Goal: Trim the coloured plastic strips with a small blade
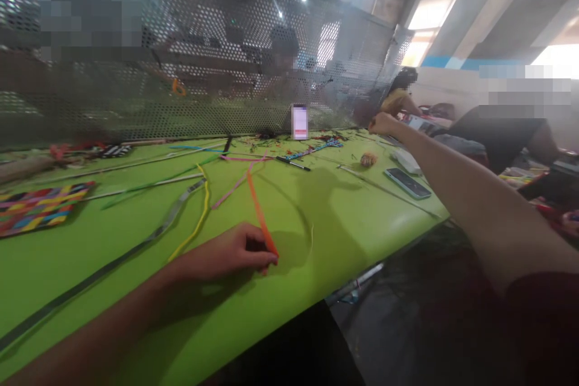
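Observation:
Low over the green table, my left hand (246, 248) is closed with thumb and finger pinching the end of an orange strip (257, 202). That strip runs away from me toward some pink strips (235, 186). A yellow strip (204, 208) and a long dark grey strip (136, 247) lie left of this hand. My right hand (383, 125) is stretched far out to the right, above the table's far side. Its fingers are curled closed, and whatever they hold, if anything, is too small to make out.
A woven multicoloured piece (43, 205) lies at the left. A black pen (293, 163), a phone (407, 183) and a lit upright phone (300, 122) are on the table (289, 301). Scraps line the perforated metal screen (217, 78) behind. A person (402, 93) sits beyond my right hand.

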Available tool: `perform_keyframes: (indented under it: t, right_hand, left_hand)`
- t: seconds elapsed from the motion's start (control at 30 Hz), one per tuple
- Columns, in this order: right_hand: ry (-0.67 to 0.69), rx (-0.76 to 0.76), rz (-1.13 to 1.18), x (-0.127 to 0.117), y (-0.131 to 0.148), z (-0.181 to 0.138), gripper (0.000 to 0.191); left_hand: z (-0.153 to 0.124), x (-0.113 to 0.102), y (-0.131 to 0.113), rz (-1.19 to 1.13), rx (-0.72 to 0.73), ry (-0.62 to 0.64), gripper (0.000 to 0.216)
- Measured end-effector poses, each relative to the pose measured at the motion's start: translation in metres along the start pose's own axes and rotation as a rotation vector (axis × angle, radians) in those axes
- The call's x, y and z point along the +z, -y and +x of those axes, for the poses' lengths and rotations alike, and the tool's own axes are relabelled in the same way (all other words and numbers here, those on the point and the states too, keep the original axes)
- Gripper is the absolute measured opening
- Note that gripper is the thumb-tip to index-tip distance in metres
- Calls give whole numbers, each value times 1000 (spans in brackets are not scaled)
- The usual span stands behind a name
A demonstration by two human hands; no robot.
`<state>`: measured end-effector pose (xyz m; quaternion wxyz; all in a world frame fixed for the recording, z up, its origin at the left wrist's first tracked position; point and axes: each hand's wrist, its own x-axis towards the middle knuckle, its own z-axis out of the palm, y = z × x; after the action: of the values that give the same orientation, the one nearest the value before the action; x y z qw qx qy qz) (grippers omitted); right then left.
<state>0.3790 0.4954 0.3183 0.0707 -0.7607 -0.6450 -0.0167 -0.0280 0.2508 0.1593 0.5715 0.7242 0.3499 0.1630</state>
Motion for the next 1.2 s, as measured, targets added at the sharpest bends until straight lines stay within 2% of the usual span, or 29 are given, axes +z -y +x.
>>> perform_keyframes:
  t: [0.07, 0.13, 0.2, 0.27, 0.3, 0.33, 0.4, 0.43, 0.47, 0.53, 0.63, 0.77, 0.87, 1.03, 1.2]
  right_hand:
    - [-137, -28, 49, -13, 26, -5, 53]
    - [-247, -116, 161, -21, 58, -21, 45]
    - [-242, -299, 318, -17, 94, -50, 34]
    - [-157, -484, 415, 1, 128, -89, 31]
    - [-111, -570, 433, 15, 142, -110, 36]
    - [-37, -739, 450, 30, 154, -131, 39]
    - [80, -1073, 484, 60, 172, -167, 45]
    - [124, -1185, 544, 74, 178, -181, 47]
    - [155, -1223, 623, 86, 182, -190, 46]
    - [217, -1172, 795, 101, 185, -200, 43]
    - [305, -1040, 966, 109, 182, -201, 37]
    - [445, -1124, 983, 111, 178, -208, 18]
    - [394, -1162, 969, 116, 178, -217, 10]
    - [386, -1110, 981, 122, 180, -216, 7]
    - [334, -1105, 936, 121, 180, -213, 8]
  left_hand:
    - [2, 0, 1, -88, 2, -151, 27]
    - [3, 0, 0, -161, 31, -312, 27]
    - [4, -2, -2, -222, 90, -438, 27]
    - [4, -4, -5, -301, 148, -529, 27]
    - [4, -5, -6, -347, 175, -565, 27]
    - [4, -6, -8, -392, 199, -587, 27]
    - [5, -8, -9, -458, 240, -598, 26]
    - [5, -8, -10, -480, 251, -586, 27]
    - [5, -9, -9, -492, 256, -574, 27]
    - [5, -10, -8, -481, 243, -550, 26]
    - [5, -11, -6, -378, 184, -534, 20]
    - [4, -12, 0, -201, 104, -433, 27]
    - [6, -13, 6, -186, 116, -406, 33]
    - [10, -16, 10, -221, 138, -514, 40]
    - [10, -17, 10, -293, 155, -533, 37]
